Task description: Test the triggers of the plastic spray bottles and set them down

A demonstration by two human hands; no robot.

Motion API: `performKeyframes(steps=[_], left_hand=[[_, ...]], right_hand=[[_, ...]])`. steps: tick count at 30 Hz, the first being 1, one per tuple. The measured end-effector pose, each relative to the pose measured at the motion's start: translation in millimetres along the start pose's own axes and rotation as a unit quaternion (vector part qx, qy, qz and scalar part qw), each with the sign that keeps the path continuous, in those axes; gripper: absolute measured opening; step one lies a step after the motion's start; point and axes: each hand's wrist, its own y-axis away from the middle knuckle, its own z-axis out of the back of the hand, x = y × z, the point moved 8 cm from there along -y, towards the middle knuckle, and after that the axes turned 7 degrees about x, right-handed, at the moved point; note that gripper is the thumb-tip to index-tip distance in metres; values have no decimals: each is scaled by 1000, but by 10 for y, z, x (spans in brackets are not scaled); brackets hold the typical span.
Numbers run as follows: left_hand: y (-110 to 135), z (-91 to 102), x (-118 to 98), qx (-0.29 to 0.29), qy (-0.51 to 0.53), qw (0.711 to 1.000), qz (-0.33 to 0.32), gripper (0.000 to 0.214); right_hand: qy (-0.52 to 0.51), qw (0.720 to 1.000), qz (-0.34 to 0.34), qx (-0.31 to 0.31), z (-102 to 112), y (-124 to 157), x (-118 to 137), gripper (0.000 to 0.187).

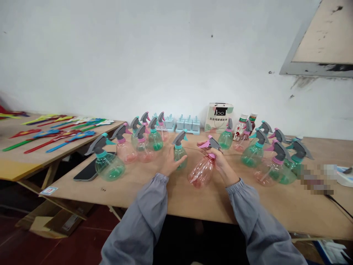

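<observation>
In my right hand (pixel 220 159) is a clear pink spray bottle (pixel 202 172) with a grey and pink trigger head. The fingers close round its neck and head, and the bottle tilts with its base toward the lower left. My left hand (pixel 172 162) is round a clear green spray bottle (pixel 180 152) that stands upright on the table, its thumb across the front and its other fingers partly hidden. Another green spray bottle (pixel 109 167) stands further left, beside a dark phone (pixel 85 170). A pink spray bottle (pixel 267 171) is among those on the right.
More spray bottles stand in groups on both sides of the wooden table (pixel 132 197). Along the wall are pale blue ice-pop moulds (pixel 188 126), a printed paper bag (pixel 218 117) and two labelled bottles (pixel 240 125). Colourful hand-shaped items (pixel 59 138) lie on the left table.
</observation>
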Motion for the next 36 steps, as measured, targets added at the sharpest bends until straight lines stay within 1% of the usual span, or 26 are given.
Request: performKeyframes(steps=[2,4,7,12,17,20,26,28,33,36], left_hand=[[7,-14,8,-13,-3,1000,-19,75],[4,-35,27,-7,6,1000,-25,75],[-5,-43,24,7,22,999,-33,75],[-12,-42,29,23,33,999,-27,76],[-9,-44,59,32,28,999,-16,76],[-9,-38,56,36,27,999,-13,76],[-12,-24,38,47,24,999,-7,78],[-10,-20,39,46,24,999,-6,77],[-3,-26,55,52,34,998,-4,76],[-1,-24,59,53,34,998,0,76]], right_hand=[[-24,1000,8,-10,7,8,-4,41],[-37,999,14,-14,16,8,-20,40],[-47,999,-3,-9,37,-6,-99,34],[-79,997,-20,-8,87,-13,-204,28],[-100,995,-2,18,44,-1,-190,22],[-107,994,2,19,40,-4,-183,22],[-132,991,10,-6,83,1,-157,27],[-131,991,5,-5,79,5,-162,28],[-110,994,10,17,11,4,-145,30],[-87,996,14,8,7,10,-130,28]])
